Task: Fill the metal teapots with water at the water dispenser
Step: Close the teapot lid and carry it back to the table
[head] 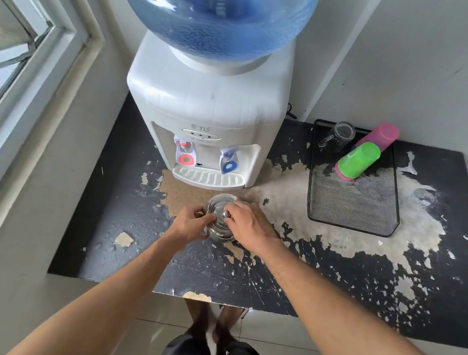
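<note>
Just in front of the water dispenser (205, 107), on the worn black counter (119, 252), stands a metal teapot (218, 215) with its lid on, close to the dispenser's white drip tray (208, 178) but not under either tap. The left hand (189, 224) grips the teapot's left side, thumb lying on the lid's edge and fingers curled round the body. The right hand (248, 222) covers the teapot's right side, its fingertips pinching the small round knob (225, 213) at the lid's centre. On the dispenser's front a red tap (184, 152) sits to the left and a blue tap (228, 162) to the right, with a large blue water bottle (216, 12) mounted on top. To the dispenser's right, well apart from the teapot, a black mesh tray (351, 208) holds a glass mug (338, 136), a green cup (358, 159) and a pink cup (382, 135), all lying tilted at the tray's far end. To the dispenser's left is a window frame (37, 47).
</note>
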Tool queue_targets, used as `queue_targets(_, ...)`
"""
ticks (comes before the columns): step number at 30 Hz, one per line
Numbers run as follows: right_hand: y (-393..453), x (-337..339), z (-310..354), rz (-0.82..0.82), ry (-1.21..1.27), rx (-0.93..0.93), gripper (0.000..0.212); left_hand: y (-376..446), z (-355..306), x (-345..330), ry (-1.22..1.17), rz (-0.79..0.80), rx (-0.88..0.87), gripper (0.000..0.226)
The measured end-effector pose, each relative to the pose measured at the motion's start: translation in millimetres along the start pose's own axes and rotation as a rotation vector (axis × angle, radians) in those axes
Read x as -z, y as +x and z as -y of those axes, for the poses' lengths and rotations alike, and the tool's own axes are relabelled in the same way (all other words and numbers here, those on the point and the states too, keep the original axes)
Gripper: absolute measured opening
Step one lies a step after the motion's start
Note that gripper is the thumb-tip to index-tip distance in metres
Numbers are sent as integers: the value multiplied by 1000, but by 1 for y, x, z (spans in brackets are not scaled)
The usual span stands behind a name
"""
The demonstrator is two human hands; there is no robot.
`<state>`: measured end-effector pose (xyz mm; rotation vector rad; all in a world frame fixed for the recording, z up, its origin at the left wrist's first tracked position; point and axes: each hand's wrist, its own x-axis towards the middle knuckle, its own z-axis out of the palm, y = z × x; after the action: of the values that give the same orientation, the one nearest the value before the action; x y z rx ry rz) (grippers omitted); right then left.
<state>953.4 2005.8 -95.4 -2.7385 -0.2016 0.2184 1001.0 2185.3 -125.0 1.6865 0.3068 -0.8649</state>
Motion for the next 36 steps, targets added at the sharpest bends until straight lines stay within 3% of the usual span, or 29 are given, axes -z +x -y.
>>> queue_targets(6, 0, 5, 0, 19, -13, -1, 18, -6, -5, 2, 62, 17, 6, 19)
queue_targets(12, -5, 14, 2, 2, 26, -9, 28, -14, -17, 7, 250, -108, 23, 50)
queue_targets(15, -12, 15, 4, 40, 47, 23, 25, -17, -22, 6, 258, -79, 16, 48)
queue_targets(20, -20, 10, 14, 193, 85, -7, 49, -16, -35, 4, 302, -105, -27, 42)
queue_targets(26, -13, 24, 19, 99, 204, -63, 19, -16, -53, 3, 307, -88, -40, 19)
queue_targets(29, -8, 34, 17, 132, 328, -123, 14, -16, -61, 4, 422, -31, -107, 13)
queue_targets(33, 1, 37, 13, 177, 456, -217, 28, -17, -72, 6, 694, 29, -276, 23)
queue_targets(36, 7, 33, 11, 172, 514, -293, 26, -17, -76, 6, 773, 117, -410, 34)
